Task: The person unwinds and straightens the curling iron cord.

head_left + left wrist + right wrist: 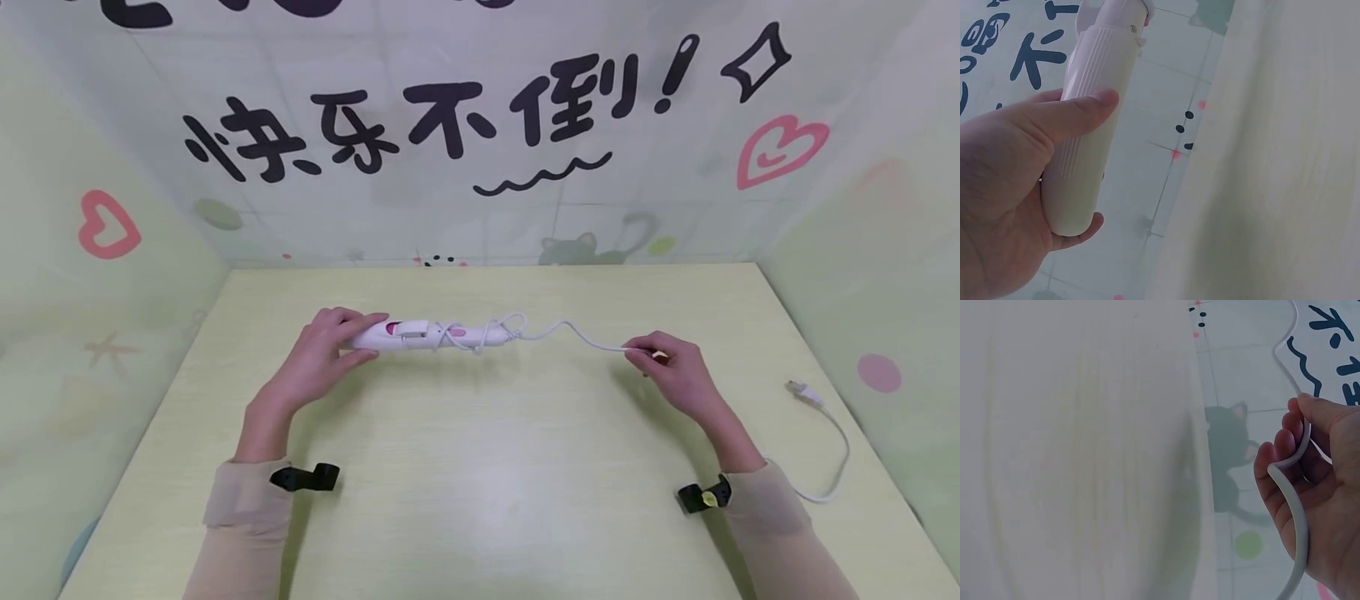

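Note:
My left hand (318, 354) grips the left end of a white hair iron (416, 335) with pink parts, thumb on the near side. In the left wrist view, the iron's smooth rounded end (1072, 209) lies against the palm, and the thumb presses on its ribbed side. A white power cord (577, 330) is looped loosely around the iron's right half and stretches from its tip to my right hand (678, 371). There the thumb and fingertips pinch the cord, which runs down across the palm in the right wrist view.
The cord's plug (806, 392) lies at the right side of the pale wooden table (495, 475), its cord curving back toward my right forearm. Printed panels (420, 217) stand along the table's back and both sides. A black strap mount (306, 477) sits at each wrist.

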Motion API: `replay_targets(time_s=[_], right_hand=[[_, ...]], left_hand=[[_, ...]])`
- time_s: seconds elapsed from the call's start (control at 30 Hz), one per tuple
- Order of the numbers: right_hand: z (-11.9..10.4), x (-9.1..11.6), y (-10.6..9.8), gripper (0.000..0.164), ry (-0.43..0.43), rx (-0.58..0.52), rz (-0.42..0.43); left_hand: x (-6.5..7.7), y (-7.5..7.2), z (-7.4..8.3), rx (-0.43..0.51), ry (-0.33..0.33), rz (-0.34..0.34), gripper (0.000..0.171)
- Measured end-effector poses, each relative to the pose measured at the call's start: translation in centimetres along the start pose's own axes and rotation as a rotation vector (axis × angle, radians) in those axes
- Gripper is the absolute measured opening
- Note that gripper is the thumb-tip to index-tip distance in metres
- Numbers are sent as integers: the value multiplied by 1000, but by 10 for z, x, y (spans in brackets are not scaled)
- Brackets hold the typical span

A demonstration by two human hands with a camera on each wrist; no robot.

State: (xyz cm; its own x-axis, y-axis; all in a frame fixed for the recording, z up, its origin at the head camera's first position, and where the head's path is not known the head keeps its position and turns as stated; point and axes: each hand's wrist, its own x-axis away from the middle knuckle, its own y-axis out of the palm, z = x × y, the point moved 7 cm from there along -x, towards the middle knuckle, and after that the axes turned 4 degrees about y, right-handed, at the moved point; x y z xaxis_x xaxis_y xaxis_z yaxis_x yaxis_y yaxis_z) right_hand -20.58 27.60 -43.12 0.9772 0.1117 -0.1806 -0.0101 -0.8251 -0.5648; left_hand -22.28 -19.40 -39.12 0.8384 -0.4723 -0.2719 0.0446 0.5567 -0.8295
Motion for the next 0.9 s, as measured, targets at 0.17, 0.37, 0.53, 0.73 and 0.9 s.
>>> replay_targets(time_s=[0.17,0.37,0.53,0.73,0.9], right_hand=[[2,0,2,13,10,-1,-33],[5,3,5,12,37,23,-89],[7,6,18,16,93,-2,-205],[5,6,29,17,122,-38,-279],[4,4,32,19,125,-15,-290]], left_hand=[[0,-5,1,-2,2,15,55],[-2,-6,4,-2,13,20,56],[-2,-7,9,-20,33,27,56],[-5,-8,13,-33,58,33,56],[-4,-6,12,-28,46,16,56]])
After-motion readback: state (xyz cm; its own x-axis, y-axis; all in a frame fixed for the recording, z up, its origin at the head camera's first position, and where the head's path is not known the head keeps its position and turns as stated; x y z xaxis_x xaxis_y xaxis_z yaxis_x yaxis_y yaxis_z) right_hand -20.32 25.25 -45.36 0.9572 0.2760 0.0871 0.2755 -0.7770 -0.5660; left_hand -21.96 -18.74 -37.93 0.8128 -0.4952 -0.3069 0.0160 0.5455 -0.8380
